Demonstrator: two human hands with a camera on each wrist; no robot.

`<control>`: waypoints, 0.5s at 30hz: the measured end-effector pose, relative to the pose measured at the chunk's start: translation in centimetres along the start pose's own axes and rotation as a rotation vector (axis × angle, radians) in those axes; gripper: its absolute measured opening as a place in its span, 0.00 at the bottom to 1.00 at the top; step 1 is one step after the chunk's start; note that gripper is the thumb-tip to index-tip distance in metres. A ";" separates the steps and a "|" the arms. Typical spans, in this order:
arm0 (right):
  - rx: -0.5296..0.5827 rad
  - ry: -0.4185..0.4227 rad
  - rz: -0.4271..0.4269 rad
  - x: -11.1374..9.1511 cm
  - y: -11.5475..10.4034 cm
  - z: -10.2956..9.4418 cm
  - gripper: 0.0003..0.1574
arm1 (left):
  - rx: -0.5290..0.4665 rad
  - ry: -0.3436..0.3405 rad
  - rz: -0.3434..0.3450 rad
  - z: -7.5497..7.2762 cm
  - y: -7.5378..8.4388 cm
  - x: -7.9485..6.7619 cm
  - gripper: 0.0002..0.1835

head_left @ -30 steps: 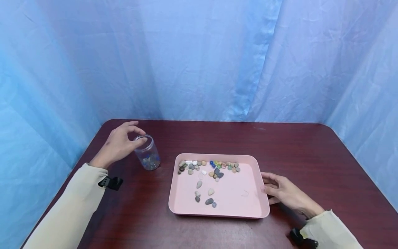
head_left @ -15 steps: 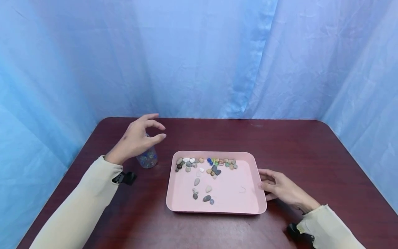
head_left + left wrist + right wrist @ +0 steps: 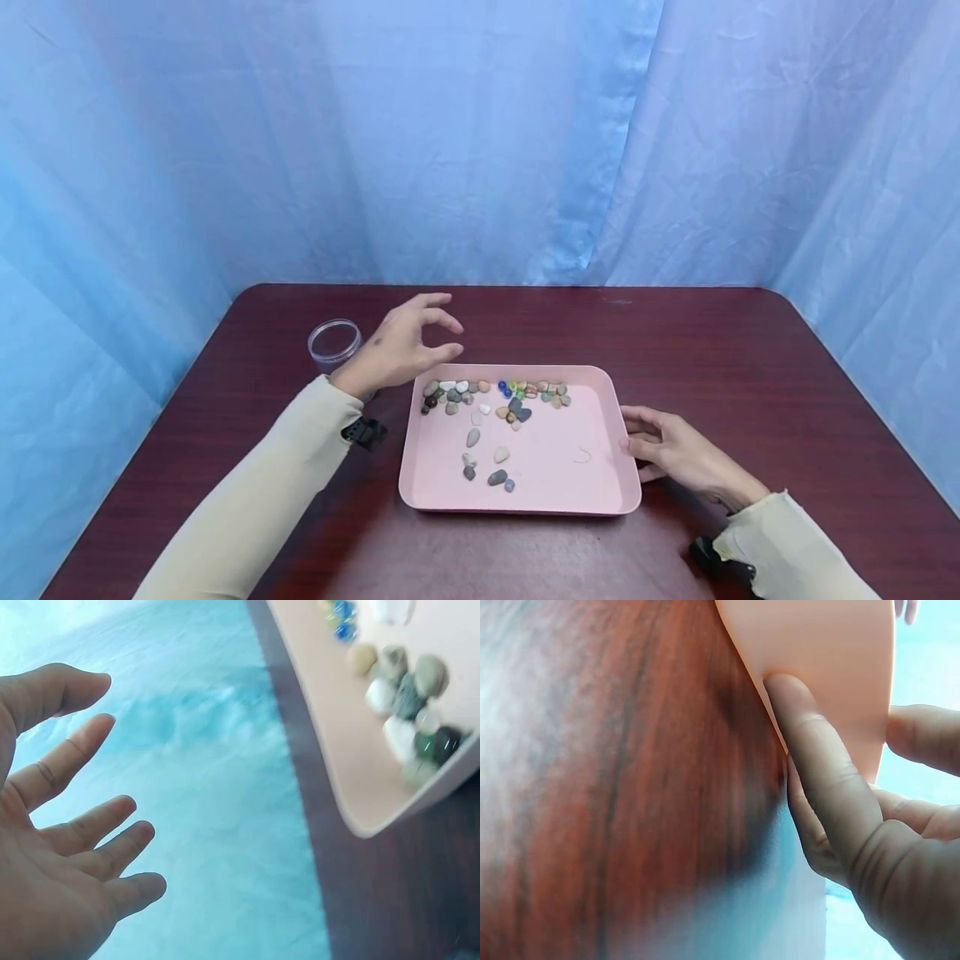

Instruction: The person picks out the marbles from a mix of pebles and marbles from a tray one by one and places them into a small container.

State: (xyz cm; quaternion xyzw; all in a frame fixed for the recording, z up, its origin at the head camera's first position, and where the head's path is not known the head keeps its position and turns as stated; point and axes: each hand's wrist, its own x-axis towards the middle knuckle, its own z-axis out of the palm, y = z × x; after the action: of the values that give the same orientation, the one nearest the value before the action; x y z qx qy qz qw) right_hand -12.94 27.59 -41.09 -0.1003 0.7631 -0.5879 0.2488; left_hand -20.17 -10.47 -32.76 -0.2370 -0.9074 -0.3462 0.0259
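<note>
My left hand (image 3: 405,350) hovers above the far left corner of the pink tray (image 3: 585,492), its fingers spread and holding nothing. In the left wrist view the left palm and fingers (image 3: 67,840) are apart from the tray. Several stones (image 3: 497,477) and glass marbles (image 3: 503,387) lie in the tray, mostly along its far side. My right hand (image 3: 678,450) touches the tray's right wall; the right wrist view shows extended fingers (image 3: 825,765) against its outside and a digit at the rim. A clear jar (image 3: 333,340) stands left of the tray, partly hidden behind the left forearm.
The dark red wooden table (image 3: 712,350) has rounded far corners. Blue curtains (image 3: 480,150) hang behind and on both sides. A black strap (image 3: 365,432) is on the left wrist.
My left hand has moved right, from the jar's rim, past the jar, to the tray's far left corner. My right hand stays at the tray's right wall. The view has shifted slightly.
</note>
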 end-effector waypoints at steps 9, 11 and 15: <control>-0.007 -0.008 -0.006 -0.1 0.1 -0.1 0.40 | -0.026 -0.148 -0.026 3.8 0.1 1.7 0.13; -0.006 -0.008 -0.007 -0.1 0.1 -0.1 0.40 | -0.039 -0.186 -0.046 4.5 0.2 2.0 0.14; -0.003 -0.013 -0.009 -0.1 0.1 -0.2 0.40 | -0.080 -0.240 -0.072 5.6 0.1 2.3 0.12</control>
State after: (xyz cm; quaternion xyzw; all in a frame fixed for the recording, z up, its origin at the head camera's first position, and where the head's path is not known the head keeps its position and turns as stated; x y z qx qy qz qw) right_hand -12.95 27.83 -41.15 -0.1077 0.7620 -0.5872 0.2509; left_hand -21.47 -5.83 -36.46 -0.2447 -0.8974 -0.3518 -0.1049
